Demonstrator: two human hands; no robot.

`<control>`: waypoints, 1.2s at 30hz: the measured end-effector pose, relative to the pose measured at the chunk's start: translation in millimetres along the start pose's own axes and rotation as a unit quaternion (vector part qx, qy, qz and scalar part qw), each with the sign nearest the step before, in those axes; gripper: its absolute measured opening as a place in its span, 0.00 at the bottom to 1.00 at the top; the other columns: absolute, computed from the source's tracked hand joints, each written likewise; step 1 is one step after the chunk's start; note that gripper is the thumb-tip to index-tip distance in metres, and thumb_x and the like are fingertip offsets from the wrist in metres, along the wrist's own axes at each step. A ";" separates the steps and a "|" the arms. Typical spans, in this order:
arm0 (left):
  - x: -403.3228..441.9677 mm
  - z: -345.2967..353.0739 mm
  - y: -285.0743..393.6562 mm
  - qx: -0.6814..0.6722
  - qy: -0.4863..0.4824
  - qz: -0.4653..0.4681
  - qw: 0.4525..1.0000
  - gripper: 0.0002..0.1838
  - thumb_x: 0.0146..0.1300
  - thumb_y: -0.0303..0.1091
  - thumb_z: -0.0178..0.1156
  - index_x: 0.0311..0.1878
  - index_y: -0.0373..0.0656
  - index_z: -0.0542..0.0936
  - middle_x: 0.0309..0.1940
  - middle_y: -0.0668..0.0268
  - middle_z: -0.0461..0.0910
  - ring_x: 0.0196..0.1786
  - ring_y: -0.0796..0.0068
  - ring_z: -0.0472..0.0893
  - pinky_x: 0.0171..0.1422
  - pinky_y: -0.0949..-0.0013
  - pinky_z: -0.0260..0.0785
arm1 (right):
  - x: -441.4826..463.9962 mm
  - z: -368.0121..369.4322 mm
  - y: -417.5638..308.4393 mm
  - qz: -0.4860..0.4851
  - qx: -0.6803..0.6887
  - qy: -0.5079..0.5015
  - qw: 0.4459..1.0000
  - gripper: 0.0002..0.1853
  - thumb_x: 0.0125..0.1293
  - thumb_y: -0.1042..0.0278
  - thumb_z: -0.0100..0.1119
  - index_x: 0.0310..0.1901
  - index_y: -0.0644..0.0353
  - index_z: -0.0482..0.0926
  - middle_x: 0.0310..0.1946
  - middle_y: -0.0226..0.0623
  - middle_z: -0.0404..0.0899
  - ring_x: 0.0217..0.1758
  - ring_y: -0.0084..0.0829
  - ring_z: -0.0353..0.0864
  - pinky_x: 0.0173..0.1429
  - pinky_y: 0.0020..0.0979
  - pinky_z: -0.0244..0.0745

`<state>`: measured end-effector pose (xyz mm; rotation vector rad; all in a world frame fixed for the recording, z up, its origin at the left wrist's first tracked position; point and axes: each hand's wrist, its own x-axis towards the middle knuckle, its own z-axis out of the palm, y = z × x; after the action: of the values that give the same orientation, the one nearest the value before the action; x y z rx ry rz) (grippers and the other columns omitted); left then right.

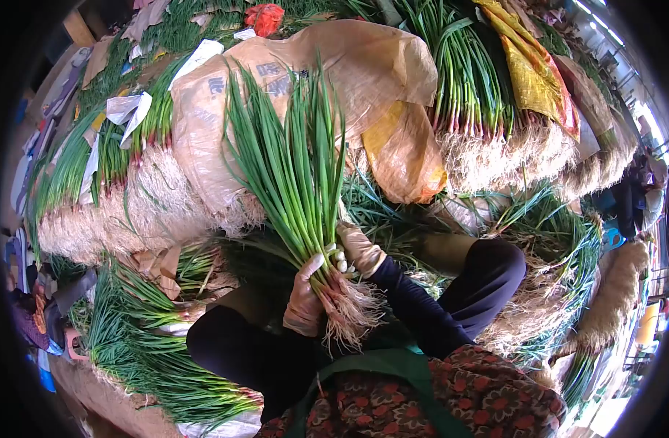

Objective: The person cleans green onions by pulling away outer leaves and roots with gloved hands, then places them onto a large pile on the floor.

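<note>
We look through one camera worn on the person's head, facing forward and steeply down. The flowered apron [488, 398] lies closest, along the bottom; a little farther off, near the middle, come the left hand [303, 301], the right hand [361, 250] and the green onions [294, 175]. Past them we see over the near edge of the onion stack [488, 157] — a wide, bowed view, ringed in black.

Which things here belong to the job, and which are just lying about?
Job in hand:
green onion bunch
left hand, right hand, gripping it
piled green onions, probably

Apparently lying about:
printed tan sack
yellow woven sack
crumpled red bag
</note>
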<state>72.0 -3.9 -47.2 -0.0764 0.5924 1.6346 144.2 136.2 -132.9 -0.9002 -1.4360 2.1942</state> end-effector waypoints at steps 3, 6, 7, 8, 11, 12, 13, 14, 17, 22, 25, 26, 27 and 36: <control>-5.1 -5.8 3.3 -0.020 -0.069 -0.006 0.997 0.19 0.65 0.41 0.50 0.53 0.37 0.71 0.38 0.59 0.75 0.36 0.66 0.76 0.38 0.65 0.73 | 40.4 -10.0 34.5 -0.154 -0.131 0.075 0.977 0.12 0.69 0.60 0.46 0.42 0.58 0.77 0.27 0.30 0.77 0.25 0.24 0.74 0.29 0.24 0.69; -7.1 6.9 3.7 -0.022 0.007 -0.001 1.000 0.21 0.65 0.42 0.48 0.54 0.37 0.70 0.37 0.59 0.76 0.30 0.66 0.77 0.35 0.65 0.73 | 13.2 -16.4 -9.8 0.099 0.065 0.072 0.990 0.18 0.71 0.54 0.42 0.37 0.57 0.78 0.25 0.25 0.75 0.20 0.20 0.67 0.25 0.21 0.62; -8.8 7.5 1.6 -0.021 0.030 0.001 0.999 0.22 0.66 0.42 0.47 0.56 0.36 0.69 0.36 0.59 0.77 0.27 0.66 0.78 0.34 0.65 0.74 | 1.1 -11.7 -33.2 0.055 0.089 0.027 0.994 0.18 0.70 0.51 0.46 0.36 0.57 0.77 0.23 0.25 0.73 0.19 0.19 0.65 0.24 0.21 0.61; -2.2 -3.1 1.9 -0.009 -0.005 -0.027 1.000 0.21 0.67 0.40 0.47 0.57 0.37 0.69 0.37 0.59 0.77 0.29 0.65 0.79 0.34 0.64 0.75 | -2.0 -9.4 -46.2 0.084 0.081 0.033 0.993 0.18 0.69 0.49 0.47 0.38 0.57 0.77 0.23 0.25 0.72 0.19 0.19 0.65 0.24 0.21 0.60; 7.3 -6.2 -8.9 0.012 0.008 -0.066 0.998 0.19 0.67 0.38 0.49 0.56 0.36 0.70 0.36 0.58 0.77 0.29 0.64 0.79 0.32 0.66 0.77 | 14.1 -10.3 -52.0 0.012 -0.105 0.034 0.994 0.22 0.65 0.48 0.55 0.44 0.62 0.75 0.23 0.28 0.73 0.22 0.19 0.68 0.28 0.22 0.64; 8.6 -12.5 -10.5 0.047 0.015 -0.063 0.997 0.18 0.66 0.37 0.50 0.54 0.36 0.71 0.36 0.58 0.78 0.32 0.64 0.80 0.35 0.66 0.77 | 23.5 -5.7 -49.6 -0.054 -0.167 0.037 0.984 0.23 0.64 0.51 0.57 0.46 0.66 0.75 0.25 0.32 0.76 0.25 0.23 0.73 0.32 0.24 0.69; 10.1 -19.1 -10.6 0.081 0.022 -0.059 0.995 0.17 0.66 0.37 0.50 0.53 0.36 0.72 0.37 0.58 0.78 0.35 0.65 0.80 0.38 0.65 0.76 | 19.7 -8.7 -46.7 -0.095 -0.262 0.039 0.960 0.22 0.64 0.54 0.57 0.46 0.68 0.75 0.30 0.38 0.79 0.30 0.28 0.76 0.37 0.27 0.72; 11.1 -18.3 -7.3 0.115 0.030 -0.051 0.992 0.17 0.66 0.36 0.50 0.52 0.36 0.73 0.37 0.58 0.78 0.38 0.65 0.80 0.40 0.65 0.76 | 8.7 -0.7 -60.9 -0.135 -0.354 0.049 0.924 0.21 0.64 0.57 0.56 0.47 0.70 0.75 0.34 0.45 0.81 0.34 0.33 0.80 0.43 0.30 0.74; 5.0 -17.8 -4.4 0.108 0.070 -0.033 0.991 0.18 0.65 0.37 0.51 0.53 0.36 0.73 0.34 0.58 0.79 0.35 0.65 0.80 0.42 0.65 0.76 | -4.7 5.9 -44.6 -0.077 -0.401 0.056 0.911 0.17 0.68 0.60 0.51 0.42 0.68 0.76 0.32 0.43 0.81 0.33 0.30 0.78 0.39 0.34 0.72; 10.8 -14.5 -13.2 -0.008 0.047 -0.008 0.999 0.19 0.65 0.37 0.50 0.53 0.34 0.72 0.35 0.60 0.76 0.37 0.70 0.76 0.40 0.65 0.72 | -9.1 -21.8 36.0 0.041 -0.112 0.029 0.992 0.13 0.71 0.66 0.45 0.46 0.64 0.77 0.32 0.32 0.79 0.35 0.22 0.74 0.44 0.27 0.71; 3.2 -0.8 -11.6 -0.034 0.046 0.016 0.998 0.19 0.65 0.40 0.50 0.52 0.35 0.72 0.35 0.61 0.76 0.36 0.70 0.76 0.39 0.65 0.72 | -15.4 -20.6 44.1 -0.086 -0.251 -0.023 0.964 0.16 0.69 0.63 0.47 0.47 0.67 0.76 0.40 0.42 0.80 0.43 0.32 0.77 0.49 0.31 0.71; -2.5 4.8 -1.1 0.005 -0.023 0.012 1.000 0.20 0.64 0.43 0.50 0.51 0.37 0.72 0.35 0.61 0.76 0.36 0.70 0.76 0.39 0.64 0.72 | -15.9 -18.5 40.8 -0.039 -0.205 -0.029 0.977 0.17 0.69 0.62 0.47 0.48 0.68 0.76 0.42 0.45 0.80 0.45 0.35 0.77 0.51 0.32 0.71; -3.2 8.1 -2.0 0.008 0.020 0.038 0.999 0.20 0.63 0.44 0.50 0.50 0.38 0.72 0.33 0.60 0.76 0.33 0.69 0.76 0.39 0.63 0.71 | -22.7 -19.0 20.1 -0.019 -0.172 -0.041 0.984 0.17 0.69 0.60 0.46 0.45 0.66 0.77 0.38 0.43 0.81 0.36 0.32 0.79 0.41 0.31 0.74; 2.9 -17.3 -4.7 0.007 -0.022 -0.037 0.999 0.19 0.64 0.42 0.50 0.53 0.39 0.71 0.45 0.54 0.76 0.41 0.61 0.78 0.46 0.57 0.72 | -20.0 0.5 -62.3 0.112 0.026 -0.060 0.992 0.17 0.67 0.52 0.52 0.44 0.60 0.77 0.28 0.33 0.80 0.29 0.24 0.78 0.30 0.26 0.72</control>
<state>71.0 -8.3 -64.7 -0.0508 0.5603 1.5556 156.0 149.5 -69.9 -0.9675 -1.3820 2.4756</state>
